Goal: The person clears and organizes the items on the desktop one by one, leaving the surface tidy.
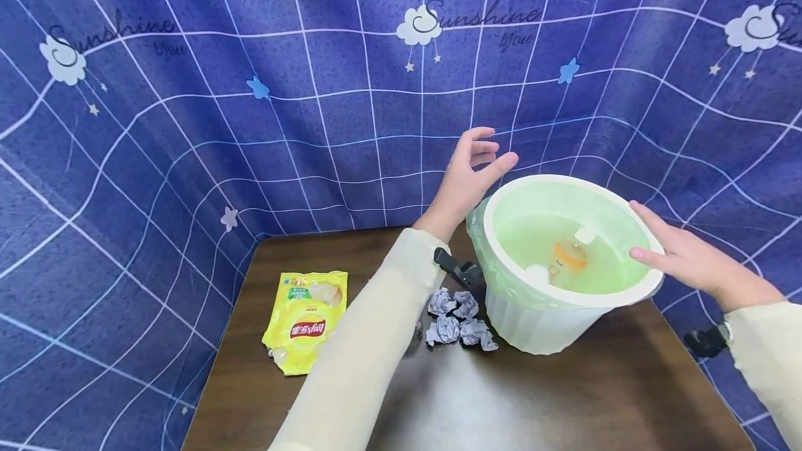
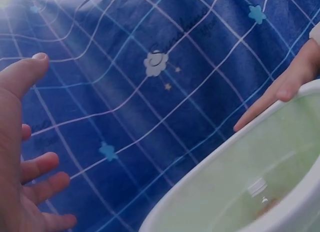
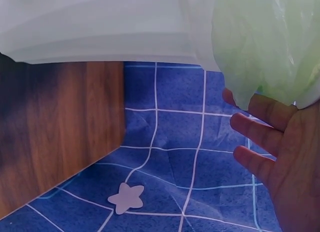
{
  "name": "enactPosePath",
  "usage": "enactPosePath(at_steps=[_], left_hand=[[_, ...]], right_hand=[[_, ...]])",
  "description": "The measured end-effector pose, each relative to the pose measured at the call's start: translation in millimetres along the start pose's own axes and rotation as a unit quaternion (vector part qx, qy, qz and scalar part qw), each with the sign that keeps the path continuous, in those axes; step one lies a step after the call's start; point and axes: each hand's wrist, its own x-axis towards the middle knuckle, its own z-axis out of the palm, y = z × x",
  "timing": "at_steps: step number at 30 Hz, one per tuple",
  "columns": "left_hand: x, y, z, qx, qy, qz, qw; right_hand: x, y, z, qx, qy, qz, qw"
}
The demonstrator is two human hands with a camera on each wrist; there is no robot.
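A white bin [image 1: 523, 322] with a pale green plastic liner [image 1: 482, 242] folded over its rim stands on the table's right part. Inside lies an item with an orange label [image 1: 569, 256]. Just off the rim's far left side, my left hand [image 1: 473, 172] is raised with fingers spread and nothing in them. On the opposite side, my right hand [image 1: 695, 256] touches the rim, its thumb over the edge and its fingers outside, loosely extended beside the hanging liner in the right wrist view. Several crumpled paper balls [image 1: 443, 330] lie left of the bin, partly behind my left sleeve.
A yellow Lay's chip bag [image 1: 307, 319] lies flat on the brown wooden table [image 1: 489, 402], left of my left forearm. A blue checked curtain [image 1: 351, 103] hangs around the table's back and sides. The bin's rim reaches close to the table's right edge.
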Motion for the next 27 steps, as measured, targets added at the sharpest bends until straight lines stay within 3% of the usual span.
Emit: enactPosePath(at_steps=[7,15,22,27], left_hand=[[-8.1,-16.9,-39.6,-0.019,0.041,0.026,0.9986],[-24.7,-53.0,-87.9,-0.04,0.092,0.063,0.993],[-58.7,-96.5,-118.1,-0.052,0.108,0.03,0.9924],[-87.2,-124.5,-126.7,-0.073,0.121,0.019,0.9898]], right_hand=[[0,-1,1,0.0,-0.005,0.009,1.0],[0,0,-1,0.005,0.002,0.014,1.0],[-1,0,3,0.015,0.013,-0.002,1.0],[-2,1,5,0.021,0.019,-0.01,1.0]])
